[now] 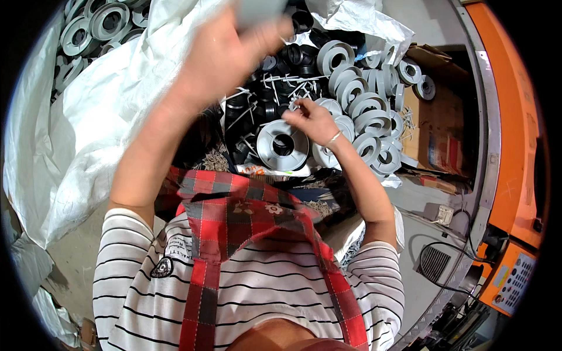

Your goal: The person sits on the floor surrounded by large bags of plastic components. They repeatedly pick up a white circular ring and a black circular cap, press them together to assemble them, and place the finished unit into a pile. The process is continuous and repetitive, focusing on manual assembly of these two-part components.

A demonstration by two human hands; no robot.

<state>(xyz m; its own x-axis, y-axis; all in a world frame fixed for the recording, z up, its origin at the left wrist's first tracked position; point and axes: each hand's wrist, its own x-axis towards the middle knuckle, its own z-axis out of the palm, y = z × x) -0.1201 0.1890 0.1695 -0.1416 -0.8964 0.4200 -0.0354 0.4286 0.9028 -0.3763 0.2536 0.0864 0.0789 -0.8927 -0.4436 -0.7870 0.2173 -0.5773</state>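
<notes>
My left hand (225, 55) is raised at the top, smeared by motion, with a grey plastic part (260, 10) between thumb and fingers. That part is blurred and cut off by the view's edge. Over the heap in the middle hovers my right hand (315, 121), thumb and bent fingers apart, with nothing visible between them. Just below it lies a round grey flanged ring (282, 145) with a dark centre hole. Black plastic fittings (295, 57) and thin white sprues (275, 82) lie around and beyond the hand.
Several grey rings (367, 111) are stacked in rows at the right. A white sack (88, 146) spreads along the left, with more grey rings (109, 22) behind it. At the right are a cardboard box (448, 137), an orange machine (509, 117), its button panel (515, 281) and a cable.
</notes>
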